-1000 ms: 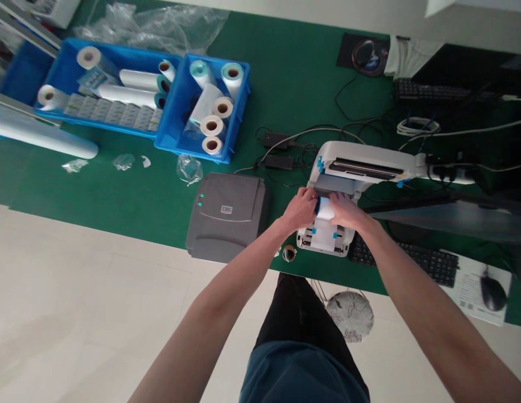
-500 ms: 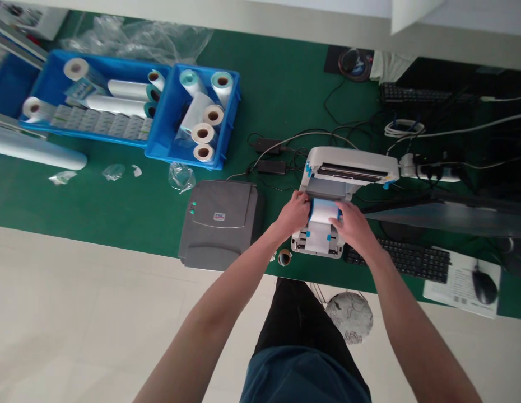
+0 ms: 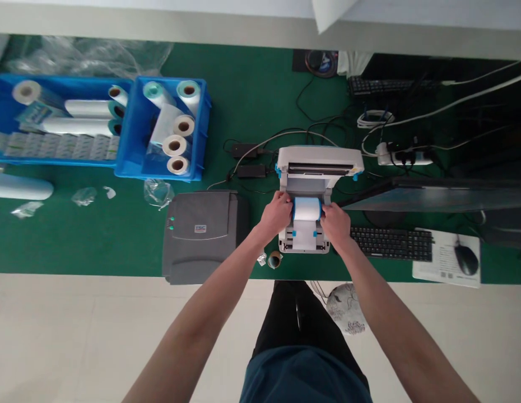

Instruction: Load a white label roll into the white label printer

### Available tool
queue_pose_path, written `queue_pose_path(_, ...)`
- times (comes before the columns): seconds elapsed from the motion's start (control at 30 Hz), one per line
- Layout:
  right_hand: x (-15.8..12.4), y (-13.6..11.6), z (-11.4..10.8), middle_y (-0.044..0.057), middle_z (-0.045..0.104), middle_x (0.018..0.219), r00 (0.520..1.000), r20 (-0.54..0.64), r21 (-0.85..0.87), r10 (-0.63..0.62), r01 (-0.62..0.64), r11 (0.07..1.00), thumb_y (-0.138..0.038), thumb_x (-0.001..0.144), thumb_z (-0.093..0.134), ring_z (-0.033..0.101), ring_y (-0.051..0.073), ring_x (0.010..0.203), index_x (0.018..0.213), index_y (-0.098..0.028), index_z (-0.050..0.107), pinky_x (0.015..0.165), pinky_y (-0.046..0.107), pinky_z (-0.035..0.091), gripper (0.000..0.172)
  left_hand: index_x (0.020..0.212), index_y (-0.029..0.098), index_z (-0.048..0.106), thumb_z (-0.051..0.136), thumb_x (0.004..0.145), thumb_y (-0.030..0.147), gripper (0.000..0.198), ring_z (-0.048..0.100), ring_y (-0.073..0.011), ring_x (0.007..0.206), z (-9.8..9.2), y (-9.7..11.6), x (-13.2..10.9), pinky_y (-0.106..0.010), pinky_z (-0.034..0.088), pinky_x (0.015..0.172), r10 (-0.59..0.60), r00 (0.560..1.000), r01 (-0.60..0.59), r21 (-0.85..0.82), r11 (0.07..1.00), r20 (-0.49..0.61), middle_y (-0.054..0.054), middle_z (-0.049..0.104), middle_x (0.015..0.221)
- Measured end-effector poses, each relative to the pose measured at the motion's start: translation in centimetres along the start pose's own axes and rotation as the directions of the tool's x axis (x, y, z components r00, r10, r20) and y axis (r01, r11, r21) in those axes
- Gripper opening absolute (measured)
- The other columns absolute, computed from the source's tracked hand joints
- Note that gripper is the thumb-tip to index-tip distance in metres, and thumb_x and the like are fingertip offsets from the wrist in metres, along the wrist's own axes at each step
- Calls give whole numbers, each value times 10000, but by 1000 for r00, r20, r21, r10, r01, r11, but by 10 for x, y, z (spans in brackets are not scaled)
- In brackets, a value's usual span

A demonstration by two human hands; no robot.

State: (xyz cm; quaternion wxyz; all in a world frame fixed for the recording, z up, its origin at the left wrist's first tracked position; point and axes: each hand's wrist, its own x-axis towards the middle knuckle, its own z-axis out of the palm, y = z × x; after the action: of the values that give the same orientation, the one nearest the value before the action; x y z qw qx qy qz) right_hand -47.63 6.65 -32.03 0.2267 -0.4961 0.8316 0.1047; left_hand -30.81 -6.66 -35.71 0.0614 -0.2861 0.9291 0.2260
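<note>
A white label printer (image 3: 305, 248) stands with its lid (image 3: 319, 155) raised on the green table. Inside it sits a white label roll (image 3: 306, 209) between blue side holders, and its paper strip (image 3: 305, 235) runs toward the printer's front, passing between two small blue guides. My left hand (image 3: 277, 214) is closed at the roll's left end, fingertips curled against the blue side. At the right end my right hand (image 3: 335, 224) is closed in the same way. The fingertips of both hands are partly hidden.
Left of the printer is a dark grey TSC printer (image 3: 200, 235). Blue bins (image 3: 204, 134) of rolls stand farther left. A small roll core (image 3: 274, 259) lies near the front edge. Right are a monitor (image 3: 412, 196), keyboard (image 3: 390, 243) and mouse (image 3: 466, 259); cables (image 3: 302, 132) run behind.
My view has turned, so the table edge looks level. My right thumb has left the face of the roll, and that hand is now curled at the right end. The left hand stays at its end.
</note>
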Motion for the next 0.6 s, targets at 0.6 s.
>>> queue_pose_path(0.6, -30, -3, 11, 96, 615, 1283, 972, -116, 441, 204, -134, 888, -379, 1114, 605, 605, 243, 1155, 1344, -164, 613, 1068, 450, 523, 315, 1338, 227, 653, 529, 1009, 142, 362, 471, -256, 1402, -12, 24, -39, -372, 584, 1049, -248, 960, 209, -260, 943, -130, -126, 573, 1444)
